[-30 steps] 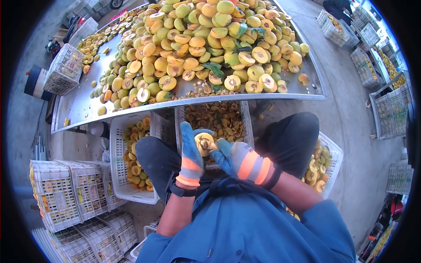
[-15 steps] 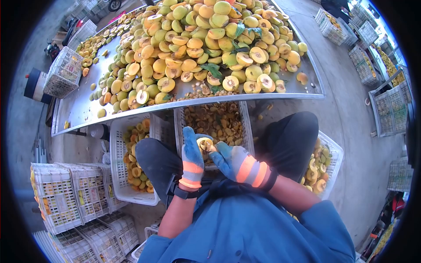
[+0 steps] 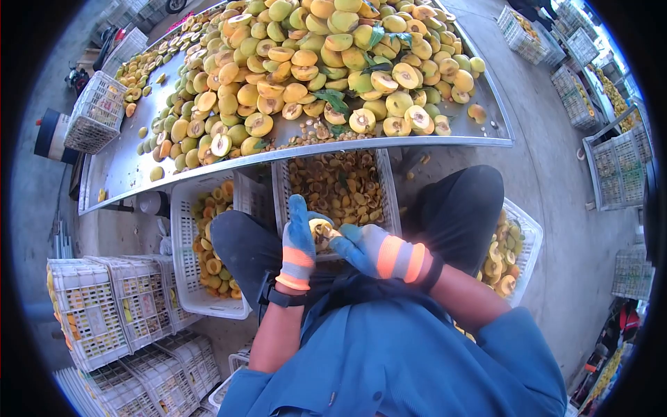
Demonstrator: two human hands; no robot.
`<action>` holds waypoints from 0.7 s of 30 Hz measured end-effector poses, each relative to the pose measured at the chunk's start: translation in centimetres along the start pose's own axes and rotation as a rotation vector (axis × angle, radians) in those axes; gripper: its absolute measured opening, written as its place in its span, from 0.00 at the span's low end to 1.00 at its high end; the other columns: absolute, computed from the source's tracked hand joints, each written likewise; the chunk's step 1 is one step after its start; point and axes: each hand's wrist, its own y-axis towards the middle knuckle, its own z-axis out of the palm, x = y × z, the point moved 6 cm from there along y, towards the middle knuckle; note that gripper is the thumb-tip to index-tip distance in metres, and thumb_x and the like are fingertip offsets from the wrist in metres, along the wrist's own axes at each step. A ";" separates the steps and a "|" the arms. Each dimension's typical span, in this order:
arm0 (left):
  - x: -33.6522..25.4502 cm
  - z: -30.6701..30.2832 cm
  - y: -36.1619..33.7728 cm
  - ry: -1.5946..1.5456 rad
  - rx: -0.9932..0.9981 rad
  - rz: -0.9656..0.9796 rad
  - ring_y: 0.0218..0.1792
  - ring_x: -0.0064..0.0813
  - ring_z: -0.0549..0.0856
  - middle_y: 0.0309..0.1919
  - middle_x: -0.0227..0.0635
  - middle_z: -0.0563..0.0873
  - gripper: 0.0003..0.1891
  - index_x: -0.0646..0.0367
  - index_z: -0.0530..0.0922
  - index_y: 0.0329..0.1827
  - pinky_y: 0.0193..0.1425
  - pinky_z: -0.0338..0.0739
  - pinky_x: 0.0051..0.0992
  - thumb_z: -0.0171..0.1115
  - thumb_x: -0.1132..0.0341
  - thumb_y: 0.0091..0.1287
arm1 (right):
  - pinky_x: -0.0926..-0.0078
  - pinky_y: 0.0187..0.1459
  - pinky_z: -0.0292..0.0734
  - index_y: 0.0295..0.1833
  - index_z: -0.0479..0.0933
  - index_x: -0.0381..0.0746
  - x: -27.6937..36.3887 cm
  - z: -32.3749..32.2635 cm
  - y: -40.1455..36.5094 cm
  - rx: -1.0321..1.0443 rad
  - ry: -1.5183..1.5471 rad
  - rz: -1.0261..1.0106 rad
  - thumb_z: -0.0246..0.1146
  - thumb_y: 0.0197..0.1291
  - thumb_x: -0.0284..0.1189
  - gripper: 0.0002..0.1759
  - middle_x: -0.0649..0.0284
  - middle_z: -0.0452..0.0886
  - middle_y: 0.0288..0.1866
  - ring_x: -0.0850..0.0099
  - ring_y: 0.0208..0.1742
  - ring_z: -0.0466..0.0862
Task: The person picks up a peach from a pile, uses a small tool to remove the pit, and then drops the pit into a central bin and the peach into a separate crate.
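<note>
Both hands wear blue, grey and orange gloves. My left hand (image 3: 299, 240) is wrapped round a yellow fruit half (image 3: 319, 231), its cut side showing a brown hollow. From the right, my right hand (image 3: 367, 249) meets the fruit with its fingers pressed together at the edge; whether a small tool is between them is hidden. Below both hands, between the knees, stands a white crate (image 3: 390, 201) of brownish fruit scraps and pits. Beyond it a metal table (image 3: 497, 118) bears a large heap of yellow-green fruit halves (image 3: 299, 73).
White crates of cut fruit stand by the left knee (image 3: 184, 257) and right knee (image 3: 531, 243). Stacked crates (image 3: 87, 306) are at the lower left. Another crate (image 3: 97, 115) sits at the table's left end. More crates (image 3: 615, 167) line the right side.
The view has shifted slightly, so table and crates appear a little higher. My hands remain together at the fruit half, with a small change in the right fingers' position.
</note>
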 end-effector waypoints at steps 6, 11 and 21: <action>-1.4 0.5 -1.8 0.227 0.105 0.608 0.49 0.27 0.86 0.49 0.37 0.87 0.27 0.61 0.83 0.55 0.56 0.81 0.27 0.49 0.43 0.87 | 0.56 0.40 0.83 0.60 0.78 0.28 -0.7 1.1 0.1 -0.002 0.210 -0.148 0.61 0.73 0.23 0.15 0.47 0.82 0.43 0.47 0.40 0.87; 2.1 0.2 -2.8 -0.447 0.143 0.323 0.49 0.30 0.85 0.51 0.38 0.85 0.21 0.59 0.77 0.63 0.58 0.81 0.28 0.48 0.50 0.85 | 0.57 0.41 0.84 0.62 0.78 0.28 -1.8 2.0 0.4 0.029 0.070 -0.215 0.62 0.69 0.22 0.18 0.47 0.82 0.44 0.47 0.40 0.87; 1.3 -1.3 -3.8 0.144 -0.022 0.540 0.44 0.29 0.89 0.45 0.37 0.89 0.14 0.63 0.79 0.55 0.52 0.84 0.31 0.69 0.67 0.71 | 0.53 0.43 0.81 0.59 0.80 0.31 -1.3 1.6 0.2 0.158 -0.010 -0.194 0.56 0.77 0.34 0.18 0.43 0.84 0.44 0.43 0.41 0.86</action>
